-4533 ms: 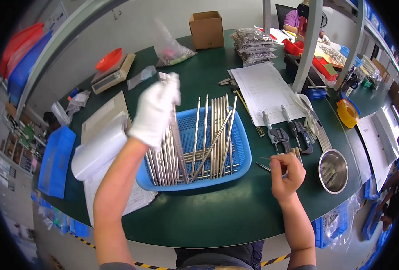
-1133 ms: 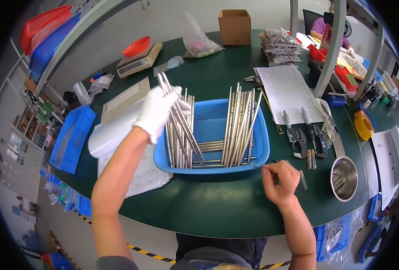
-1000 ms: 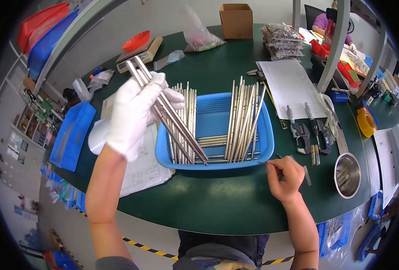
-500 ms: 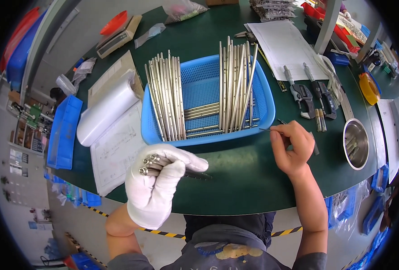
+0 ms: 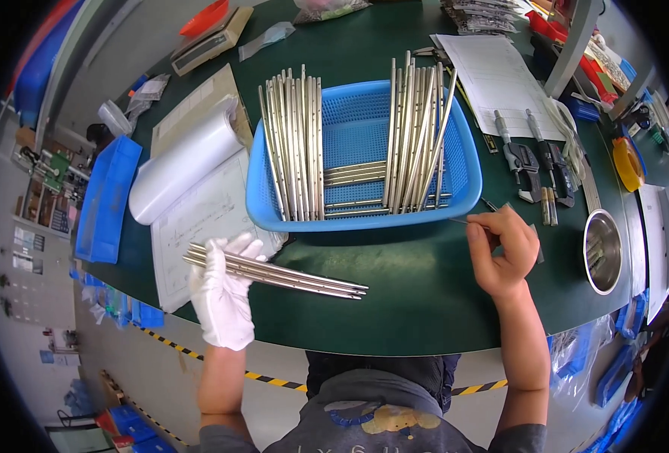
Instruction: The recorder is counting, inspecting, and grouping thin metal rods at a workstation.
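Left hand [image 5: 223,298] turned, rods [image 5: 304,279] now sideways

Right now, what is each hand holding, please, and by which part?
The left hand grips metal rods near their left ends; the right hand pinches a thin piece, its left tip protruding.

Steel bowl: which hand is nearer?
Right. The right hand is to the left of the steel bowl, apart from it; the gloved left hand, holding metal rods, is much farther left.
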The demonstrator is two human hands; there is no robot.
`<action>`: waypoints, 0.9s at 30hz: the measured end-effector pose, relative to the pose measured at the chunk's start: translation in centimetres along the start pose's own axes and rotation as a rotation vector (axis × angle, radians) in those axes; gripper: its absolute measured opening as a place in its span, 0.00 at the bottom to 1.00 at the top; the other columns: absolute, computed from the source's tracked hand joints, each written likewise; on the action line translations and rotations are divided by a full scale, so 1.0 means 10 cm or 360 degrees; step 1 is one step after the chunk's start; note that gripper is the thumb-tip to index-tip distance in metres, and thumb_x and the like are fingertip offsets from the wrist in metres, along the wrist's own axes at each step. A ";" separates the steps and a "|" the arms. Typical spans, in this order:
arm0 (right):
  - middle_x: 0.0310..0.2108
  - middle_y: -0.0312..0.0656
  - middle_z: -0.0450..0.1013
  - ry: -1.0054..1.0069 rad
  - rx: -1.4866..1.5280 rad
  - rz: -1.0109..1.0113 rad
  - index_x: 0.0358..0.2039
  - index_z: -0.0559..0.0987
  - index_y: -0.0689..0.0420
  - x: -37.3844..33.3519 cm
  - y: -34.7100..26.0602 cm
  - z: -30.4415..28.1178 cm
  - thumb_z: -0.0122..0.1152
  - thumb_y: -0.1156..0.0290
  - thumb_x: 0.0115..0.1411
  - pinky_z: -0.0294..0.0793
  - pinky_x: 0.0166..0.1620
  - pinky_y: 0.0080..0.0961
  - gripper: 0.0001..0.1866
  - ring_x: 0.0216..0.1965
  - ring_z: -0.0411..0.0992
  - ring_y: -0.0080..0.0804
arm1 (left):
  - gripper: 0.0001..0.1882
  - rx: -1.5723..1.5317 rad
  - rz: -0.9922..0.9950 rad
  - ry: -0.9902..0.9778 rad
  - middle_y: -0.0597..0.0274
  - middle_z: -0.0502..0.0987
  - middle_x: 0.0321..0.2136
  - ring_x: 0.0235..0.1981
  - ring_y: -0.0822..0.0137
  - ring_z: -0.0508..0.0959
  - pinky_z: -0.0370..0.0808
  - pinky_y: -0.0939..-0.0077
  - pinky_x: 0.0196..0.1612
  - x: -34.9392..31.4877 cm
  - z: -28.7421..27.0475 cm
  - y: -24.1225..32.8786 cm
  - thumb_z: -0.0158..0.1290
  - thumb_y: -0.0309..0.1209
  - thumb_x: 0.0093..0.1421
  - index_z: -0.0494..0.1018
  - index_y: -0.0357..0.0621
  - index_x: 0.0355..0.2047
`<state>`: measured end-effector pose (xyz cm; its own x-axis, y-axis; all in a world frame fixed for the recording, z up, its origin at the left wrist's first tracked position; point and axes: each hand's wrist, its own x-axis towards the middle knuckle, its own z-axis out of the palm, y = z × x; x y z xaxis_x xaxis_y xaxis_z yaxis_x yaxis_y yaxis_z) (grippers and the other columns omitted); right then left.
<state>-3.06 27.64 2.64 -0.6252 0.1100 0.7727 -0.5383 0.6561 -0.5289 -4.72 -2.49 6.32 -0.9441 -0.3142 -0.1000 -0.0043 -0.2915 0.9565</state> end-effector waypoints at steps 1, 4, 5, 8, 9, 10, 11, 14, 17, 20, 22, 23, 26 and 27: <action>0.14 0.36 0.67 -0.0033 0.0005 -0.0021 0.23 0.75 0.62 0.01 -0.02 0.01 0.58 0.86 0.42 0.56 0.14 0.15 0.07 0.11 0.61 0.19 | 0.13 -0.0104 -0.0061 0.0033 0.45 0.73 0.36 0.37 0.55 0.77 0.76 0.62 0.41 0.00 -0.12 -0.12 0.44 0.37 0.63 0.63 0.37 0.38; 0.14 0.36 0.67 -0.0175 0.0083 0.0028 0.24 0.75 0.62 -0.04 -0.12 0.08 0.58 0.85 0.43 0.57 0.15 0.16 0.06 0.12 0.61 0.21 | 0.13 -0.0390 -0.0227 -0.0005 0.44 0.72 0.38 0.40 0.53 0.75 0.75 0.60 0.42 -0.10 -0.28 -0.41 0.44 0.36 0.62 0.63 0.38 0.40; 0.14 0.36 0.67 -0.0249 0.0153 0.0102 0.24 0.75 0.61 -0.06 -0.15 0.10 0.58 0.84 0.43 0.58 0.15 0.16 0.06 0.12 0.62 0.22 | 0.13 -0.0432 -0.0267 -0.0044 0.45 0.72 0.39 0.41 0.54 0.75 0.75 0.59 0.43 -0.12 -0.27 -0.47 0.44 0.36 0.63 0.63 0.38 0.41; 0.14 0.38 0.66 -0.0561 0.0170 0.0071 0.23 0.75 0.59 -0.22 -0.30 0.11 0.59 0.80 0.43 0.61 0.16 0.23 0.04 0.12 0.64 0.30 | 0.14 -0.0510 -0.0330 -0.0059 0.46 0.72 0.40 0.42 0.54 0.75 0.74 0.59 0.45 -0.17 -0.17 -0.57 0.44 0.36 0.63 0.63 0.38 0.41; 0.14 0.38 0.67 -0.0629 0.0145 0.0086 0.23 0.75 0.59 -0.26 -0.37 0.09 0.59 0.79 0.43 0.61 0.16 0.24 0.05 0.12 0.64 0.31 | 0.14 -0.0511 -0.0325 -0.0051 0.47 0.72 0.40 0.42 0.55 0.74 0.74 0.59 0.45 -0.19 -0.14 -0.57 0.44 0.37 0.62 0.63 0.38 0.42; 0.14 0.38 0.67 -0.0690 0.0116 0.0106 0.23 0.75 0.59 -0.30 -0.45 0.08 0.60 0.79 0.42 0.61 0.16 0.24 0.05 0.12 0.64 0.32 | 0.14 -0.0532 -0.0358 -0.0049 0.47 0.72 0.40 0.42 0.55 0.74 0.74 0.59 0.45 -0.19 -0.11 -0.57 0.44 0.37 0.62 0.63 0.38 0.42; 0.14 0.38 0.67 -0.0690 0.0125 0.0140 0.23 0.75 0.58 -0.36 -0.50 0.08 0.59 0.79 0.42 0.62 0.16 0.24 0.05 0.11 0.64 0.31 | 0.14 -0.0549 -0.0348 -0.0034 0.48 0.72 0.40 0.42 0.56 0.74 0.73 0.59 0.46 -0.18 -0.09 -0.56 0.44 0.37 0.62 0.63 0.39 0.42; 0.15 0.38 0.67 -0.0681 0.0055 0.0235 0.23 0.75 0.59 -0.50 -0.54 0.07 0.59 0.80 0.42 0.61 0.16 0.23 0.05 0.11 0.64 0.30 | 0.14 -0.0633 -0.0366 -0.0070 0.52 0.72 0.40 0.42 0.58 0.74 0.71 0.57 0.49 -0.18 -0.10 -0.61 0.44 0.38 0.62 0.64 0.40 0.41; 0.15 0.37 0.67 -0.0600 0.0031 0.0384 0.23 0.75 0.60 -0.61 -0.55 0.03 0.58 0.81 0.43 0.61 0.16 0.21 0.05 0.11 0.63 0.27 | 0.11 -0.0944 -0.0370 -0.0191 0.58 0.73 0.40 0.44 0.61 0.74 0.70 0.58 0.52 -0.18 -0.14 -0.67 0.42 0.33 0.63 0.67 0.39 0.40; 0.14 0.37 0.66 -0.0548 0.0013 0.0482 0.23 0.75 0.60 -0.64 -0.57 0.01 0.58 0.81 0.43 0.60 0.16 0.20 0.05 0.11 0.62 0.26 | 0.10 -0.1102 -0.0360 -0.0281 0.58 0.73 0.38 0.43 0.62 0.73 0.68 0.60 0.53 -0.15 -0.16 -0.70 0.40 0.32 0.64 0.67 0.39 0.40; 0.14 0.37 0.66 -0.0562 -0.0006 0.0492 0.23 0.75 0.60 -0.64 -0.59 0.02 0.58 0.81 0.43 0.60 0.16 0.20 0.05 0.11 0.62 0.26 | 0.10 -0.1106 -0.0394 -0.0270 0.59 0.72 0.37 0.43 0.64 0.72 0.67 0.62 0.55 -0.16 -0.14 -0.69 0.39 0.31 0.64 0.66 0.39 0.40; 0.14 0.37 0.66 -0.0589 0.0006 0.0446 0.24 0.75 0.60 -0.63 -0.60 0.03 0.58 0.81 0.43 0.60 0.16 0.21 0.05 0.11 0.62 0.26 | 0.10 -0.1105 -0.0368 -0.0300 0.59 0.72 0.37 0.43 0.64 0.72 0.66 0.62 0.55 -0.16 -0.14 -0.70 0.39 0.30 0.64 0.66 0.38 0.41; 0.14 0.37 0.66 -0.0641 0.0028 0.0356 0.24 0.75 0.60 -0.62 -0.61 0.08 0.58 0.81 0.42 0.60 0.16 0.21 0.05 0.11 0.63 0.27 | 0.10 -0.1053 -0.0376 -0.0255 0.60 0.71 0.37 0.43 0.65 0.72 0.66 0.62 0.55 -0.17 -0.12 -0.67 0.39 0.30 0.64 0.65 0.38 0.41; 0.14 0.36 0.66 -0.0656 0.0040 0.0306 0.24 0.75 0.60 -0.62 -0.62 0.09 0.58 0.80 0.42 0.60 0.16 0.22 0.06 0.11 0.63 0.28 | 0.10 -0.1001 -0.0402 -0.0186 0.61 0.70 0.37 0.43 0.66 0.71 0.66 0.63 0.56 -0.17 -0.12 -0.66 0.39 0.30 0.64 0.65 0.38 0.41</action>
<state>3.62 22.20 0.77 -0.8851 -0.0819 0.4581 -0.4010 0.6337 -0.6615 -2.70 -1.08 -0.17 -0.9688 -0.0781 -0.2352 -0.0704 -0.8232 0.5634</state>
